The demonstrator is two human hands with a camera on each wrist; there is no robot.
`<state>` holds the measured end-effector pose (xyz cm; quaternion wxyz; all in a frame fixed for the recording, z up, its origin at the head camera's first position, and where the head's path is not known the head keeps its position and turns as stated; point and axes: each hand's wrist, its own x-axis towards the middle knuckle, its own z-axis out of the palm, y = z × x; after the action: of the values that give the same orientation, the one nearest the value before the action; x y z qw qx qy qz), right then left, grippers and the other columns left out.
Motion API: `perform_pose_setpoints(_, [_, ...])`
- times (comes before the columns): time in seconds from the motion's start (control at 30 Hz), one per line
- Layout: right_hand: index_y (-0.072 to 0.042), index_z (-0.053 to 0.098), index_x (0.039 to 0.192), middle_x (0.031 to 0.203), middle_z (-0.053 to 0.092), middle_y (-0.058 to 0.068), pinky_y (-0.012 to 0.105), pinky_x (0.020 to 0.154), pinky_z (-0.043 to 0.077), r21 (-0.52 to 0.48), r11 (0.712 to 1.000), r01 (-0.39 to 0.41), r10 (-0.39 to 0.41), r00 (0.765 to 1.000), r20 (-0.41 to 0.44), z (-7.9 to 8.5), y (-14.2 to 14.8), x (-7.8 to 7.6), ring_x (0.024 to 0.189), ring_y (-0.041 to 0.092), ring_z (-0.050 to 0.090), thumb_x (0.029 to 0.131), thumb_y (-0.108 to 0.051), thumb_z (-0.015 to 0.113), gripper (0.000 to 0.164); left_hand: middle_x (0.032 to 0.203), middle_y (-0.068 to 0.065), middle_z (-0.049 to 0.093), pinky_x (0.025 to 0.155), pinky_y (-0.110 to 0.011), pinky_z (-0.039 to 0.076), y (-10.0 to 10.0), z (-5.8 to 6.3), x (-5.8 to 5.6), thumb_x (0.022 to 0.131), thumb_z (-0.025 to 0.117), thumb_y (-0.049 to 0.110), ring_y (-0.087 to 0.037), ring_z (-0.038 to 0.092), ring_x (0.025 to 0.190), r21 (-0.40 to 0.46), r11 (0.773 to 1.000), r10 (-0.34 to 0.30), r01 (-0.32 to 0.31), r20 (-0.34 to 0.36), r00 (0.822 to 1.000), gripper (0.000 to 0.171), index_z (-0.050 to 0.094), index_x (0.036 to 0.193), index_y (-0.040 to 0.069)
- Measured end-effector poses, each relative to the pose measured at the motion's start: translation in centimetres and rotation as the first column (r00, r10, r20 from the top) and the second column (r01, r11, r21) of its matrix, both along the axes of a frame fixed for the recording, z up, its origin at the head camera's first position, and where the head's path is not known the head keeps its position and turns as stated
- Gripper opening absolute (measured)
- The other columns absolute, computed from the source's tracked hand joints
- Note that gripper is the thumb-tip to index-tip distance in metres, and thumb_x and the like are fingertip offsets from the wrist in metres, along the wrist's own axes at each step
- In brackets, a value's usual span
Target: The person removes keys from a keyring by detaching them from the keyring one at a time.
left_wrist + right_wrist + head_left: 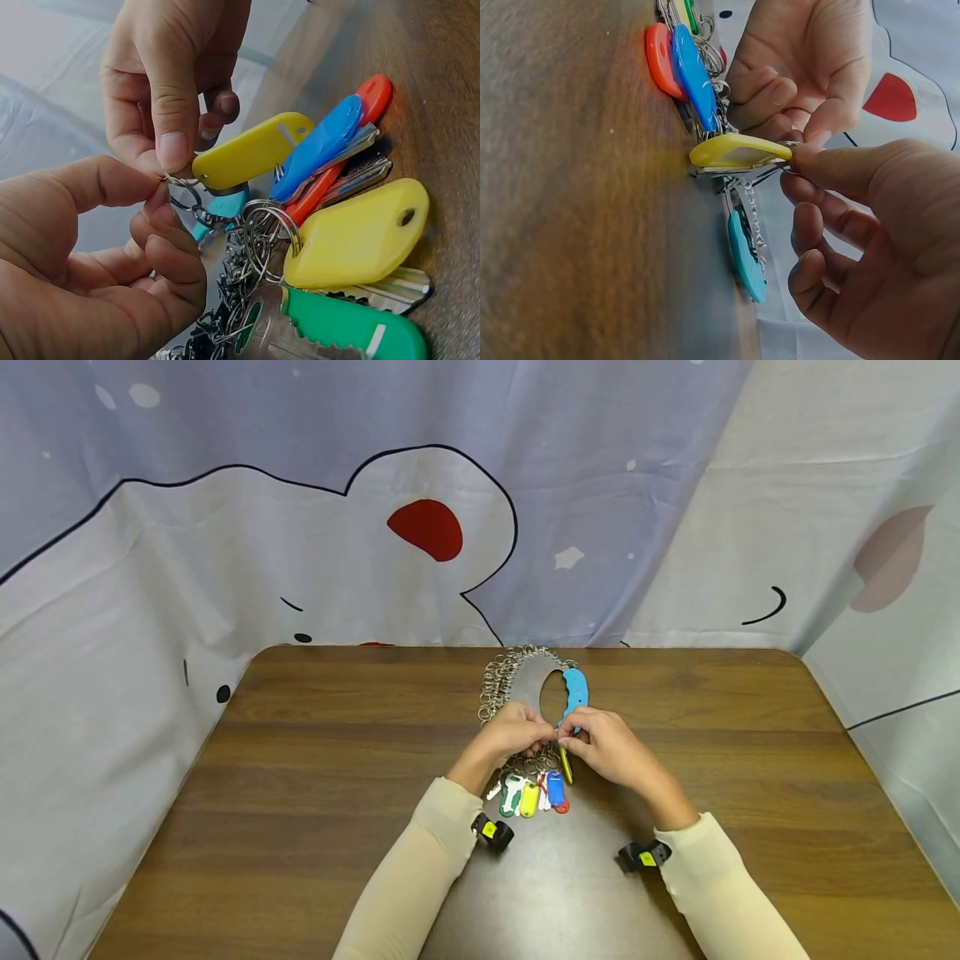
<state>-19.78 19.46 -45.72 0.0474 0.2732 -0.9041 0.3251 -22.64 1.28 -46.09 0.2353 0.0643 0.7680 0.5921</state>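
Observation:
My left hand point(517, 731) pinches a small metal key ring point(178, 181) between thumb and forefinger. From the other side, my right hand point(603, 745) pinches the same ring with thumb and forefinger, beside a yellow key tag point(739, 151) that hangs from it. Beyond the hands lies a curved, toothed metal blade point(531, 683) with a blue handle point(576, 688). Linked metal rings point(495, 685) run around its outer edge. Nearer me, on the table, lie keys with green point(510, 795), yellow point(528, 799), blue point(555, 788) and red tags point(562, 807).
The brown wooden table point(337, 827) spreads out on both sides of the hands. A printed curtain point(300, 543) hangs along its far edge. Black wrist cameras point(493, 832) are worn on both forearms.

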Motion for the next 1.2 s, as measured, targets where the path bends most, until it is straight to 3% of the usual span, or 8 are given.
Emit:
perform_pose_setpoints(0.23, [-0.013, 0.068, 0.080, 0.079, 0.063, -0.003, 0.030, 0.058, 0.050, 0.002, 1.000, 0.007, -0.007, 1.000, -0.023, 0.1, 0.0, 0.0, 0.064, 0.011, 0.055, 0.083, -0.006, 0.072, 0.008, 0.053, -0.003, 0.048, 0.044, -0.021, 0.037, 0.1, 0.1, 0.1, 0.079, 0.064, 0.001, -0.011, 0.041, 0.045, 0.023, 1.000, 0.005, -0.004, -0.021, 1.000, 0.014, 0.061, 0.070, -0.009])
perform_pose_setpoints(0.37, [-0.013, 0.068, 0.079, 0.077, 0.063, -0.003, 0.030, 0.056, 0.049, 0.004, 1.000, 0.017, -0.017, 0.999, -0.047, 0.3, -0.1, 0.0, 0.063, 0.010, 0.054, 0.082, -0.006, 0.073, 0.009, 0.051, 0.000, 0.048, 0.041, -0.019, 0.033, 0.0, 0.4, 0.3, 0.078, 0.063, -0.001, -0.008, 0.039, 0.043, 0.003, 1.000, 0.000, 0.000, -0.099, 0.995, 0.014, 0.066, 0.074, -0.014])
perform_pose_setpoints(0.47, [-0.012, 0.068, 0.078, 0.076, 0.063, -0.002, 0.031, 0.056, 0.050, 0.005, 0.999, 0.033, -0.032, 0.998, -0.063, 0.4, -0.2, 0.1, 0.062, 0.010, 0.054, 0.081, -0.006, 0.073, 0.008, 0.050, 0.003, 0.046, 0.040, -0.019, 0.028, 0.0, 0.8, 0.6, 0.076, 0.063, 0.000, -0.006, 0.036, 0.044, -0.070, 0.998, -0.023, 0.010, -0.193, 0.981, 0.015, 0.067, 0.073, -0.014])
perform_pose_setpoints(0.6, [-0.011, 0.067, 0.076, 0.075, 0.062, -0.001, 0.030, 0.057, 0.050, 0.017, 0.998, 0.065, -0.064, 0.995, -0.075, 0.3, -0.5, 0.2, 0.063, 0.011, 0.055, 0.080, -0.005, 0.072, 0.008, 0.051, 0.005, 0.049, 0.042, -0.020, 0.030, 0.2, 1.4, 1.0, 0.075, 0.065, 0.005, -0.007, 0.038, 0.046, -0.204, 0.979, -0.053, -0.018, -0.341, 0.939, 0.016, 0.067, 0.065, -0.008])
perform_pose_setpoints(0.77, [-0.009, 0.067, 0.075, 0.073, 0.062, 0.001, 0.030, 0.056, 0.049, -0.009, 0.995, 0.103, -0.103, 0.990, -0.101, 0.2, -0.8, 0.2, 0.063, 0.012, 0.054, 0.080, -0.004, 0.071, 0.008, 0.056, 0.002, 0.060, 0.048, -0.019, 0.041, 0.8, 1.9, 1.5, 0.074, 0.071, 0.011, -0.008, 0.050, 0.052, -0.341, 0.935, -0.102, -0.098, -0.524, 0.845, 0.019, 0.064, 0.057, 0.008])
perform_pose_setpoints(0.83, [-0.009, 0.067, 0.074, 0.072, 0.062, 0.001, 0.031, 0.055, 0.049, -0.027, 0.993, 0.117, -0.119, 0.986, -0.117, 0.2, -0.7, 0.2, 0.062, 0.013, 0.054, 0.080, -0.004, 0.072, 0.009, 0.058, 0.002, 0.060, 0.051, -0.020, 0.042, 0.9, 2.0, 1.7, 0.073, 0.072, 0.011, -0.010, 0.052, 0.056, -0.371, 0.921, -0.121, -0.119, -0.563, 0.818, 0.018, 0.063, 0.057, 0.011])
perform_pose_setpoints(0.97, [-0.011, 0.066, 0.075, 0.072, 0.060, 0.000, 0.031, 0.056, 0.049, -0.038, 0.990, 0.135, -0.139, 0.985, -0.102, 0.4, -0.6, 0.2, 0.062, 0.013, 0.054, 0.081, -0.005, 0.073, 0.011, 0.060, 0.002, 0.059, 0.054, -0.021, 0.043, 0.9, 1.9, 1.9, 0.072, 0.070, 0.008, -0.012, 0.053, 0.061, -0.384, 0.915, -0.143, -0.123, -0.594, 0.792, 0.016, 0.063, 0.058, 0.012])
perform_pose_setpoints(1.2, [-0.011, 0.067, 0.082, 0.075, 0.064, 0.002, 0.033, 0.060, 0.050, -0.019, 0.987, 0.162, -0.162, 0.987, 0.014, 0.3, -0.4, 0.1, 0.066, 0.013, 0.057, 0.087, -0.011, 0.069, 0.006, 0.066, 0.000, 0.058, 0.058, -0.022, 0.044, 0.2, 1.1, 1.9, 0.070, 0.067, 0.003, -0.011, 0.051, 0.065, -0.311, 0.947, -0.141, -0.079, -0.624, 0.768, 0.012, 0.066, 0.062, 0.011])
